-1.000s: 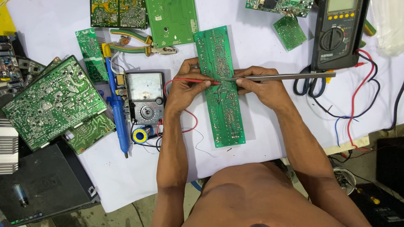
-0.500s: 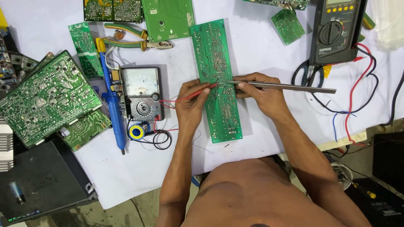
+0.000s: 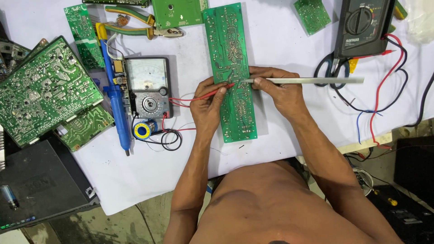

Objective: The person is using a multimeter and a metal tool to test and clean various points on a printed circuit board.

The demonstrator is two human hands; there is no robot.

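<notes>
I am pinching a red probe [image 3: 205, 94] between the fingers of my left hand [image 3: 209, 105], its tip touching the solder side of the long green circuit board [image 3: 231, 72], while my right hand [image 3: 276, 92] is clenching a long grey metal rod [image 3: 307, 80] whose end is meeting the board at the same spot. The board is lying lengthwise at the upper centre of the frame on the white sheet [image 3: 149, 167]. Left of my left hand an analog meter [image 3: 147, 87] is sitting beside a blue desoldering pump [image 3: 115, 104]. A black multimeter [image 3: 364, 25] is resting at the upper right, with scissors [image 3: 332, 68] just below it.
</notes>
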